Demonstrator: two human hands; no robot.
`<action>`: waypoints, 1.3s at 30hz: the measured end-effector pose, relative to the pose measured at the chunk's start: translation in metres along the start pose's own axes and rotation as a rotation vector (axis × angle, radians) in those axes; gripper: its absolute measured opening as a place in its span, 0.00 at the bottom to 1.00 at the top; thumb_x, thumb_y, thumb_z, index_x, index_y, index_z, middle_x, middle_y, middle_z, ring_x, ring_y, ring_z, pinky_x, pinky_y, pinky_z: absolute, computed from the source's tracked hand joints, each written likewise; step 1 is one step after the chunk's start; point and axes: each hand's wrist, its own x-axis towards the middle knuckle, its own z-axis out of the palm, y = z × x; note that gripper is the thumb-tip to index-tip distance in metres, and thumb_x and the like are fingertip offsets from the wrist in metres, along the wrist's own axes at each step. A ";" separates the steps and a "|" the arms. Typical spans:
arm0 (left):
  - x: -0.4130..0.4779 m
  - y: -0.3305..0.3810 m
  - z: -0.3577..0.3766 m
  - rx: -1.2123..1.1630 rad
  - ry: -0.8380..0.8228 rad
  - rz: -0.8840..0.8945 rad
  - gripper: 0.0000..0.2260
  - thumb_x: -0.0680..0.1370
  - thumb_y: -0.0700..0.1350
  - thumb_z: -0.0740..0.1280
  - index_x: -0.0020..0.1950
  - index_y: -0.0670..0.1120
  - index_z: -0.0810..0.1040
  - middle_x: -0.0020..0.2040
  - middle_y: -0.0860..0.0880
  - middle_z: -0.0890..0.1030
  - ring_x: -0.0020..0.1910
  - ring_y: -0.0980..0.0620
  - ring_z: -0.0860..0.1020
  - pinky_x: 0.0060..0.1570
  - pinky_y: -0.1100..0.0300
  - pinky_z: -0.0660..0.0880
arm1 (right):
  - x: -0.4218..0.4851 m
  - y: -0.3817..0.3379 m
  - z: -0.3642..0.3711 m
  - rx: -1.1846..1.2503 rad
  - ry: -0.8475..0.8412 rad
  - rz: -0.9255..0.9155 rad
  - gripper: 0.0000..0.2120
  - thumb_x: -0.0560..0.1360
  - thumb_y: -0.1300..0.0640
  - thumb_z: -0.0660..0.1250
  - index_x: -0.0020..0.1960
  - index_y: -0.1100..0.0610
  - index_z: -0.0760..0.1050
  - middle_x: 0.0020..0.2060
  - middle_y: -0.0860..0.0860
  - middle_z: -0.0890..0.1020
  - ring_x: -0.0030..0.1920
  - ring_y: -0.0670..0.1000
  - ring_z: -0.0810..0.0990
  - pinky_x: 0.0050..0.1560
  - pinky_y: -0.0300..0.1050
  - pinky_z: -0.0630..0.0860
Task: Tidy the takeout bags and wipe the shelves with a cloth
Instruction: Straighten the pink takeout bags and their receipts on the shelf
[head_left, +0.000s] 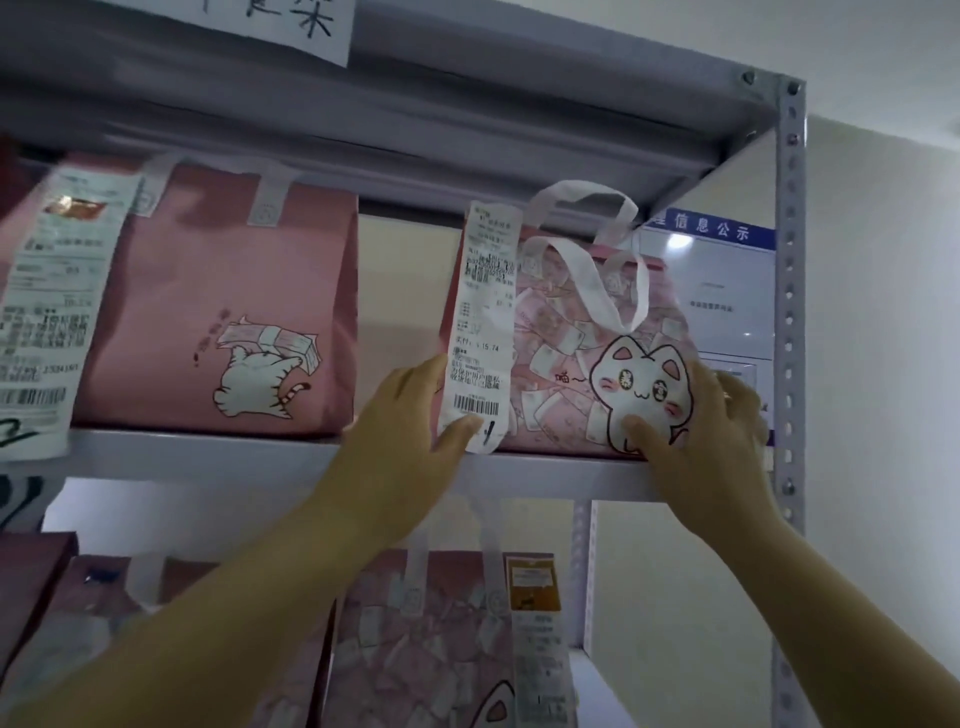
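— Up on the middle shelf (208, 452), at the right end just beside the upright post (789, 312), sits the cat-print bag (571, 364). Both hands on it, yeah?

— Yep. The left hand (410, 415) grips the bag's lower left corner. Its thumb is in front, pressing the bottom of the long receipt (483, 312) that hangs down the bag, and the other fingers are tucked round the side. The right hand (711, 431) holds the lower right corner, thumb on the white cat face, fingers curled round the edge toward the back.

— Is it actually standing on the board?

— It's upright with its bottom edge at the shelf's front lip, but I can't tell if it's fully resting. The white handles (587, 275) flop forward. A plain pink bag (223, 322) stands well apart to the left on the same shelf, and another patterned bag (431, 639) sits on the level below. There's a blue notice (711, 291) on the wall behind.
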 end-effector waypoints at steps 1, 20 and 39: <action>0.002 0.000 0.002 0.020 -0.011 -0.002 0.25 0.77 0.54 0.62 0.73 0.52 0.60 0.67 0.53 0.70 0.64 0.55 0.70 0.61 0.50 0.72 | 0.002 0.002 0.003 0.035 -0.021 0.007 0.38 0.70 0.44 0.68 0.74 0.49 0.53 0.70 0.54 0.58 0.69 0.62 0.59 0.63 0.63 0.65; 0.000 0.000 -0.002 0.039 0.046 -0.005 0.20 0.78 0.44 0.64 0.69 0.47 0.67 0.62 0.49 0.74 0.58 0.54 0.75 0.58 0.53 0.75 | -0.003 0.006 0.007 0.084 0.075 -0.111 0.33 0.70 0.47 0.67 0.71 0.56 0.61 0.67 0.57 0.64 0.66 0.61 0.63 0.62 0.55 0.66; -0.108 0.014 -0.102 0.189 0.118 0.023 0.15 0.71 0.57 0.63 0.55 0.54 0.74 0.52 0.61 0.74 0.50 0.60 0.75 0.46 0.70 0.74 | -0.110 -0.113 0.017 0.566 -0.042 -0.464 0.15 0.73 0.52 0.65 0.56 0.59 0.75 0.49 0.49 0.76 0.51 0.47 0.75 0.48 0.45 0.76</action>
